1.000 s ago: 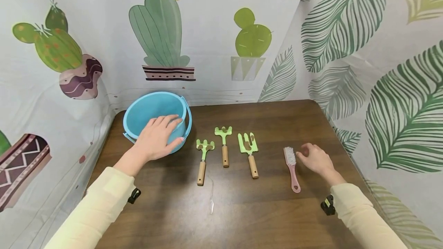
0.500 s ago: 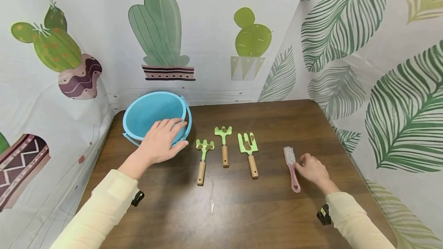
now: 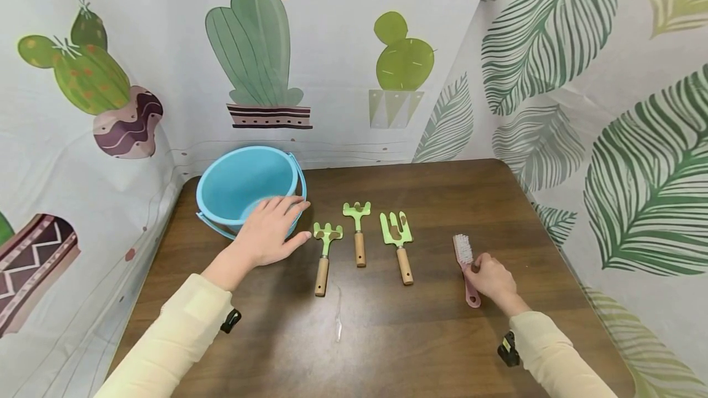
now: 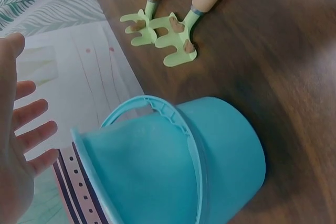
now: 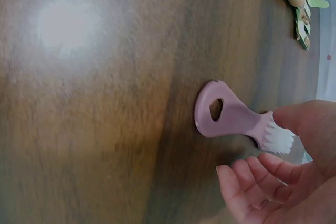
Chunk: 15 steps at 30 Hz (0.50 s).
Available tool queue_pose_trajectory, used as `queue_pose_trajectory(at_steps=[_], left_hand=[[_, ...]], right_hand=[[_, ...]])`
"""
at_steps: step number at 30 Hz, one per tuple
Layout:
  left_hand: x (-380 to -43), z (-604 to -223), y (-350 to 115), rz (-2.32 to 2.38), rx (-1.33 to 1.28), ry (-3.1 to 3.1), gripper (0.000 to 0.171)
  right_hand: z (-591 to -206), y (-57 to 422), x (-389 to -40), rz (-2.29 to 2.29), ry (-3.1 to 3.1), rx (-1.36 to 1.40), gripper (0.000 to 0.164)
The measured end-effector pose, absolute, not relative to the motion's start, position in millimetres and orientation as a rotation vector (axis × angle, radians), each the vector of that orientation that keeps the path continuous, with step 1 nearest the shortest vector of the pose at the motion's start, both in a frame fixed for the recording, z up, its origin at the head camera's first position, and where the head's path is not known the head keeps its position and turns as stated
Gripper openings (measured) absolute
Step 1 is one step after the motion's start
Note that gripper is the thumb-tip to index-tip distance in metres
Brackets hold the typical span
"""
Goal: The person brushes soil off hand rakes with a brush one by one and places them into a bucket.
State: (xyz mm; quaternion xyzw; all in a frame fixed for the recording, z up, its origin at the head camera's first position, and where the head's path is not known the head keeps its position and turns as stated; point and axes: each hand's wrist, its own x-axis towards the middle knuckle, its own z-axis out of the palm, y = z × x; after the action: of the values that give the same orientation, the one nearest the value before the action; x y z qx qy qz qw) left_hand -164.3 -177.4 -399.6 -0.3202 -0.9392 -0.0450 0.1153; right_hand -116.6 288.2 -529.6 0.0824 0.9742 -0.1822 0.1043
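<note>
A: Where is the brush, and does the right hand have it?

B: The pink-handled scrub brush point(image 5: 251, 120) lies toward the right side of the wooden table point(image 3: 409, 336), white bristles point(image 3: 463, 250) at its far end; the right hand point(image 3: 493, 278) is about its neck, fingers loosely bent and not closed round it; whether the thumb touches it, one cannot tell.

A: And the left hand point(image 3: 270, 233)?

B: Holding nothing; its fingers are spread by the blue bucket point(image 3: 238, 171).

A: How should the brush handle?

B: Light and stiff, probably smooth plastic, perhaps a little slippery, hardly fragile; the handle point(image 3: 472, 292), just below the bristles, looks best for a pinch.

A: And room?

B: The table's right edge is well apart from the hand; bare wood lies between the brush and the three-pronged hand fork point(image 3: 398, 239), and more toward the person.
</note>
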Motion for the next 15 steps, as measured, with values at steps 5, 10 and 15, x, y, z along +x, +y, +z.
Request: queue_pose_trajectory(at_steps=[5,10,15], left_hand=[[-163.2,-403.2,-171.4,-0.139,-0.968,-2.729,0.055],[-162.0,-406.2,-166.3,-0.155,-0.98,-2.738,0.053],[-161.9,-413.1,-162.7,-0.162,-0.995,-2.735,0.052]], right_hand=[[-529.9,282.0,-114.8,-0.535,2.86,0.286,0.041],[-533.8,278.8,-114.3,-0.526,2.857,0.34,0.039],[-539.1,278.2,-116.1,-0.508,2.85,0.384,0.039]])
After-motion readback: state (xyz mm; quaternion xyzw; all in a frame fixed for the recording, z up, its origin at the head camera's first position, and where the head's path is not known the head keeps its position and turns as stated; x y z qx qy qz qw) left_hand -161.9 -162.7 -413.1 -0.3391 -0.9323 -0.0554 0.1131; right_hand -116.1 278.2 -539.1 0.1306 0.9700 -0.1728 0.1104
